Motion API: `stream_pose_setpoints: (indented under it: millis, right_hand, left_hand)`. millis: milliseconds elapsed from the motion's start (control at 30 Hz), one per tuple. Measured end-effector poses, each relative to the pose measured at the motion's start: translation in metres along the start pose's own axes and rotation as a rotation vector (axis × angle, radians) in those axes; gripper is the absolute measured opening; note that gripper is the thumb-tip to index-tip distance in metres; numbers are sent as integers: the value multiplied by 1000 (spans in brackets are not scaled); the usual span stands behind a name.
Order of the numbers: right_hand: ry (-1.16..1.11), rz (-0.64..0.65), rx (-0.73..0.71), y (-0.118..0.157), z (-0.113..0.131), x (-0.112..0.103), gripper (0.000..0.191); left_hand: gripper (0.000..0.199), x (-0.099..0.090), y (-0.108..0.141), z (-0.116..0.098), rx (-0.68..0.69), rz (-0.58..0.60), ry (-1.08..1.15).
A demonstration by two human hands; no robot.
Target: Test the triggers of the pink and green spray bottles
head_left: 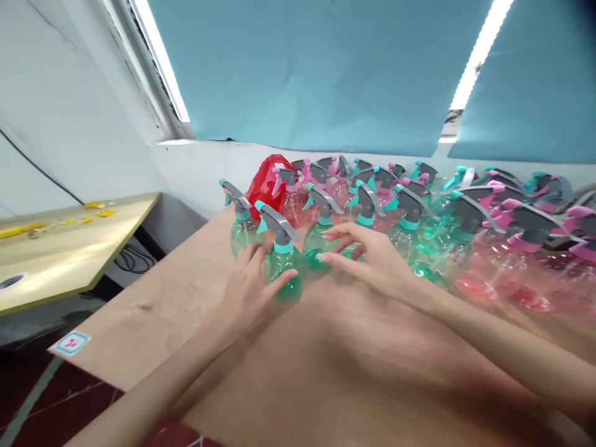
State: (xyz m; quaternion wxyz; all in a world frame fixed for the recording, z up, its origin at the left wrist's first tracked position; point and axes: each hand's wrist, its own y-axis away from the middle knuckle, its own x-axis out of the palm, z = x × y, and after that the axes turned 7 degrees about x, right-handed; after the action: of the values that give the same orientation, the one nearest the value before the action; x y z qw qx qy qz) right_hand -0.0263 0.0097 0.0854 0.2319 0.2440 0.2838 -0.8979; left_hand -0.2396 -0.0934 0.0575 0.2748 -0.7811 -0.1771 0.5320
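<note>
My left hand (251, 279) is wrapped around the round body of a green spray bottle (288, 292) with a grey and turquoise trigger head. Its thumb lies across the front, while the other fingers are partly hidden at the left side. Just behind stands a similar green spray bottle (242, 214). My right hand (372, 254) is open, thumb and fingers apart, beside another green spray bottle (316, 248). The fingertips overlap that bottle's right side; whether they touch it I cannot tell. One more turquoise-headed bottle (365, 208) rises behind the right hand.
Many pink and green spray bottles (526, 248) crowd the right and back of the wooden table (162, 316). A red plastic bag (270, 183) lies against the wall. At left, another table (69, 248) carries yellow items (28, 230). A sticker (71, 343) marks the near-left corner.
</note>
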Motion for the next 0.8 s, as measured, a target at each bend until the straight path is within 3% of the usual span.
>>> stream_pose_setpoints:
  millis: [167,300,633,800]
  right_hand:
    - [211,-16,124,12,-16,-14,38]
    - [280,52,174,12,-21,-10,51]
    - [84,122,321,-11,-14,8,83]
    - [18,113,357,-24,-14,14,87]
  left_hand:
    - [45,2,-18,17,71,-13,-98]
    - [48,5,-26,22,99,-71,-187]
    - [44,6,-42,27,63,-26,-302]
    - [42,8,-46,28,62,-16,-309]
